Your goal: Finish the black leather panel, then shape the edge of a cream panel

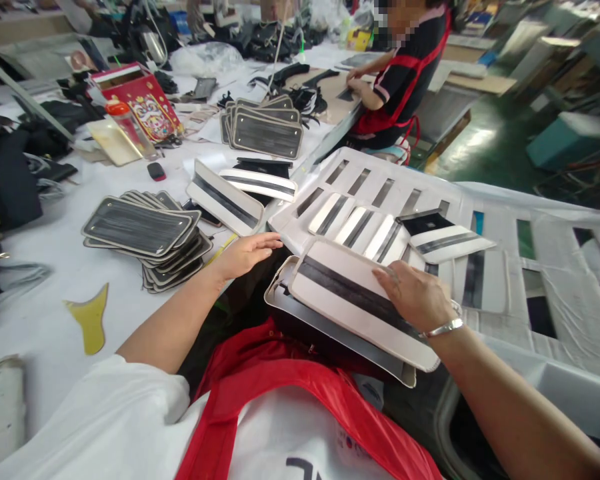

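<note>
Striped panel (350, 293) lay at the centre of the frame, stacked on a second panel (330, 333) over the person's lap. The right hand (415, 297) pressed flat on its right end, grip spread wide and closed on nothing. The left hand (243, 255) rested at the bench (55, 267) edge, grip wide and empty. The step appeared to be aligning the panel; lifting it would call for an edge grasp. The slotted tray (350, 159), centre right, held several similar panels (360, 227).
</note>
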